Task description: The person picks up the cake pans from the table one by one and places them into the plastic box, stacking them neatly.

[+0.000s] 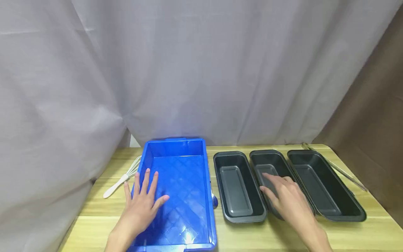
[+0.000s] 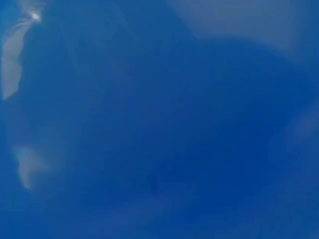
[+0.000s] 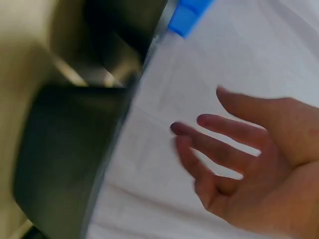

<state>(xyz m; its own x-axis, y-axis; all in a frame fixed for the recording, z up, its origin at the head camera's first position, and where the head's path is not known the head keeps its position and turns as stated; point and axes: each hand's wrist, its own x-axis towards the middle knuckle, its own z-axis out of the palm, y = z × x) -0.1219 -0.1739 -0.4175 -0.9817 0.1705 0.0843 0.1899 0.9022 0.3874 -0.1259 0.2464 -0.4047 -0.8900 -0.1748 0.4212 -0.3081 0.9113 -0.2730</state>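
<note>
Above the blue plastic tray (image 1: 185,196), your left hand (image 1: 141,210) spreads empty fingers; your right hand (image 1: 291,199), loosely bent and holding nothing, hovers over the middle loaf pan (image 1: 267,159), set between the left pan (image 1: 236,190) and right pan (image 1: 318,189), probably rowed for easy reach.

head: forward-down over table (image 1: 234,239) | left wrist: close on blue tray (image 1: 179,196) | right wrist: tilted, near — shares pans (image 1: 236,190) with head

On the bench (image 1: 239,239), a tray (image 1: 185,182) lies between a whisk (image 1: 124,179), left, and three loaf pans (image 1: 277,162), right, before a curtain (image 1: 201,70).
</note>
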